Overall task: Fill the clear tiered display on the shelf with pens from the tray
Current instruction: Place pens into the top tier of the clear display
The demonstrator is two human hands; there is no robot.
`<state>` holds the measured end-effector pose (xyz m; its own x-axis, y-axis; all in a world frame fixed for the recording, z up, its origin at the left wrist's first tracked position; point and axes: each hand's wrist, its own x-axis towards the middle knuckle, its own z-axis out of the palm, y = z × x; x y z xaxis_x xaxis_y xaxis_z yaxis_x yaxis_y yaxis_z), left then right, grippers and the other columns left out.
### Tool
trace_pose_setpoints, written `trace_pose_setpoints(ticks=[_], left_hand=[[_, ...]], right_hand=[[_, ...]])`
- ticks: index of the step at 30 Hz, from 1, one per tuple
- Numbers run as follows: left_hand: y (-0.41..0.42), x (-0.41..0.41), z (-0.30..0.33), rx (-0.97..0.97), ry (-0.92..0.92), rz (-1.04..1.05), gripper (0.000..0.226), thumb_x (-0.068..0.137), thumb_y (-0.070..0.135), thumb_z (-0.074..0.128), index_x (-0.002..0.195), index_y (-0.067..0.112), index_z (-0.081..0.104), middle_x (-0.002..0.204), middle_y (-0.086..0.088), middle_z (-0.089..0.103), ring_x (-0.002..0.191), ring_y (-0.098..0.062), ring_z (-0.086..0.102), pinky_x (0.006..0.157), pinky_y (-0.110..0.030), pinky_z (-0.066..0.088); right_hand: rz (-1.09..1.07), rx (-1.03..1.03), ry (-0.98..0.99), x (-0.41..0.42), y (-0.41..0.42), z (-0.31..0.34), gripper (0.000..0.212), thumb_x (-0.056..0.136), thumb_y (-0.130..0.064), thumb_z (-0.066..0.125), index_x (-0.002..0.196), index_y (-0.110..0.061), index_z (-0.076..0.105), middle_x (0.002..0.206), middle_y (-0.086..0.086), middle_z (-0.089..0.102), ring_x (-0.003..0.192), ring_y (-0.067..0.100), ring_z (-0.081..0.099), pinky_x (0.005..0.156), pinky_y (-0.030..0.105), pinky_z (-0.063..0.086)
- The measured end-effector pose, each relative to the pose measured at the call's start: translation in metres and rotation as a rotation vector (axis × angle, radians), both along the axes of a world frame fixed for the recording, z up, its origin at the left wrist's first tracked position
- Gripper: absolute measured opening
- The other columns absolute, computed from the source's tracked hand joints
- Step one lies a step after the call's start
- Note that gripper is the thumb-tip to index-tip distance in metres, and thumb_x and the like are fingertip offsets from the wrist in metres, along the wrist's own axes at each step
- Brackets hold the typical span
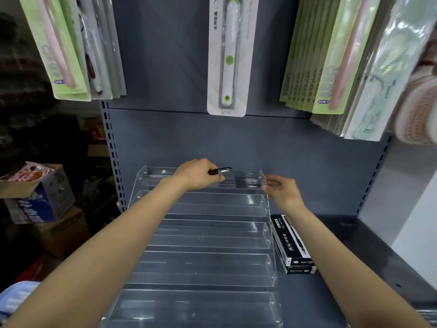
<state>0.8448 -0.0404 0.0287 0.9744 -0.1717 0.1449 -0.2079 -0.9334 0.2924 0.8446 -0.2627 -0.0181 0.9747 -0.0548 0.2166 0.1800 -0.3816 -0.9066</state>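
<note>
The tiered display (203,233) under the fingers (216,177) is clear glossy plastic, the pen (220,171) they pinch is shiny black plastic, the shelf (354,256) is matt grey metal, and the pen boxes (290,242) beside it are smooth printed card.

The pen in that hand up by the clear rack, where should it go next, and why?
Probably down into the top tier. The left hand holds a black pen just above the top tier of the clear display, where a few dark pens already seem to lie. The right hand touches the display's right edge, and the lower tiers look empty.
</note>
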Motion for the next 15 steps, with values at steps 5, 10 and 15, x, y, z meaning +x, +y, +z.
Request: trace_pose_setpoints(ticks=[5, 10, 15], left_hand=[[-0.012, 0.003, 0.001, -0.121, -0.025, -0.127, 0.033, 0.099, 0.019, 0.032, 0.094, 0.0, 0.058, 0.098, -0.009, 0.044, 0.083, -0.019, 0.043, 0.067, -0.028, 0.032], [-0.029, 0.019, 0.001, -0.184, -0.106, -0.169, 0.026, 0.092, 0.005, 0.053, 0.116, 0.008, 0.06, 0.109, -0.011, 0.059, 0.094, -0.017, 0.053, 0.084, -0.018, 0.038], [-0.045, 0.036, -0.003, -0.119, -0.144, -0.097, 0.014, 0.084, 0.007, 0.065, 0.096, 0.013, 0.07, 0.097, -0.007, 0.069, 0.093, -0.022, 0.064, 0.084, -0.031, 0.051]], right_hand=[[0.021, -0.021, 0.039, 0.004, -0.005, 0.003, 0.028, 0.086, -0.005, 0.064, 0.114, -0.006, 0.063, 0.108, 0.008, 0.065, 0.105, 0.019, 0.06, 0.101, 0.034, 0.046], [0.041, -0.035, 0.065, 0.013, -0.01, 0.008, 0.031, 0.084, -0.009, 0.067, 0.115, -0.007, 0.063, 0.111, 0.01, 0.067, 0.108, 0.023, 0.061, 0.102, 0.041, 0.046], [0.061, -0.039, 0.067, 0.019, -0.01, 0.009, 0.03, 0.085, -0.01, 0.066, 0.114, -0.01, 0.064, 0.11, 0.009, 0.068, 0.107, 0.022, 0.062, 0.102, 0.041, 0.046]])
